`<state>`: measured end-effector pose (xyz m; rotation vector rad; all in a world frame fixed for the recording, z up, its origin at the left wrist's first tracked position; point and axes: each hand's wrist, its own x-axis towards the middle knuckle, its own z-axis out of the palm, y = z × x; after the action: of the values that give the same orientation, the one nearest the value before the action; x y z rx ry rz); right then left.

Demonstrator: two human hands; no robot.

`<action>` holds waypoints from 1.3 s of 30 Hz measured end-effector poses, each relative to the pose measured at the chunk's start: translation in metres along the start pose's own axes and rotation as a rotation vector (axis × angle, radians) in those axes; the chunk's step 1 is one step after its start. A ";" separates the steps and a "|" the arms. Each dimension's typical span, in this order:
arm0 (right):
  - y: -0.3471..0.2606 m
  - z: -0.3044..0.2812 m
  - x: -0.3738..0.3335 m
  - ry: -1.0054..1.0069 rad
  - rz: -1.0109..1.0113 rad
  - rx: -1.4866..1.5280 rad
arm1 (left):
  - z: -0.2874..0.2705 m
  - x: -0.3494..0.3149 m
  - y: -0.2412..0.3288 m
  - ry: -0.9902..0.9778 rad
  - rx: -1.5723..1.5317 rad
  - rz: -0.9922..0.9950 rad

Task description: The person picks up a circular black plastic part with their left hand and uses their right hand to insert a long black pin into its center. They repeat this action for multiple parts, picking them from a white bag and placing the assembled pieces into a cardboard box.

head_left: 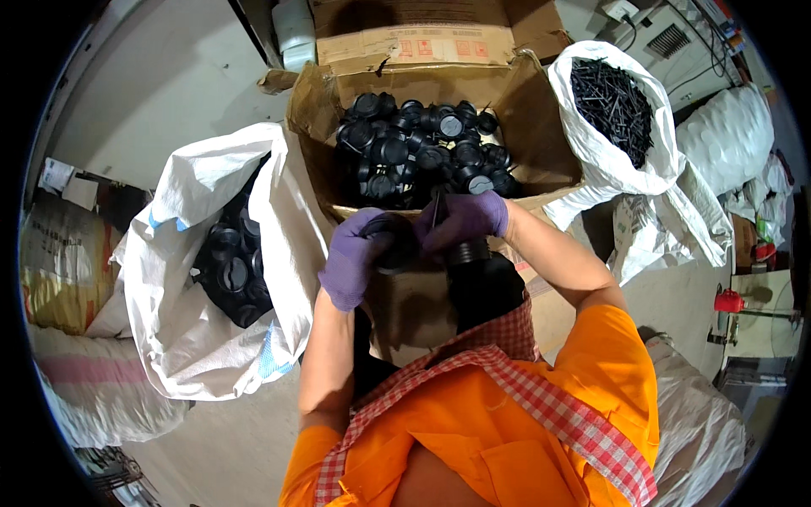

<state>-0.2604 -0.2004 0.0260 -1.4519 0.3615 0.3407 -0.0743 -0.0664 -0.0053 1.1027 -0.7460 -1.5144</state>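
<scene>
My left hand point(348, 260), in a purple glove, is closed around a round black plastic part point(395, 243) in front of my lap. My right hand point(470, 220), gloved alike, is closed beside it, fingertips pinching a thin black pin point(438, 209) that stands up near the part. Below the right hand a ribbed black cylindrical piece point(469, 252) shows by my dark-clad leg; whether the hand touches it I cannot tell. Just beyond both hands, an open cardboard box point(541, 139) holds many round black plastic parts point(390, 152).
On the left stands an open white woven sack point(160, 296) with more black parts point(232, 275). At the back right, another white sack point(583, 160) is full of thin black pins point(612, 110). Stuffed sacks point(110, 389) lie further left, and a pale bag point(693, 414) lies at the right.
</scene>
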 end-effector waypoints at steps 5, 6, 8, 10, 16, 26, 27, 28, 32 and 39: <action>-0.006 0.016 0.000 0.160 -0.315 0.576 | -0.017 -0.013 -0.006 0.188 -0.119 0.108; -0.013 0.026 0.004 0.299 -0.415 0.722 | -0.015 -0.006 -0.004 0.150 -0.186 0.145; 0.001 0.020 0.027 0.509 -0.581 0.910 | 0.006 0.000 0.002 0.101 -0.255 0.178; 0.007 0.017 0.046 0.481 -0.607 0.940 | 0.033 0.000 0.000 0.086 -0.600 0.090; 0.007 -0.014 0.068 1.027 -0.744 -0.514 | 0.026 0.004 0.017 0.167 0.440 0.537; 0.137 -0.151 0.065 0.782 0.697 -0.838 | -0.039 -0.045 0.077 1.118 1.019 0.913; 0.143 -0.152 0.072 0.711 0.647 -0.831 | -0.046 -0.048 0.080 1.324 1.348 0.677; 0.149 -0.152 0.080 0.641 0.598 -0.822 | -0.041 -0.041 0.075 1.477 1.447 0.534; 0.201 -0.156 0.102 0.757 0.619 -0.756 | -0.011 -0.017 0.048 1.238 1.417 0.947; 0.185 -0.128 0.118 1.086 0.451 -0.658 | 0.038 0.006 0.012 0.493 1.251 0.911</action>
<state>-0.2398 -0.3101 -0.2018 -2.1151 1.5804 -0.0262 -0.1049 -0.0785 0.0188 1.5650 -1.5960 0.1418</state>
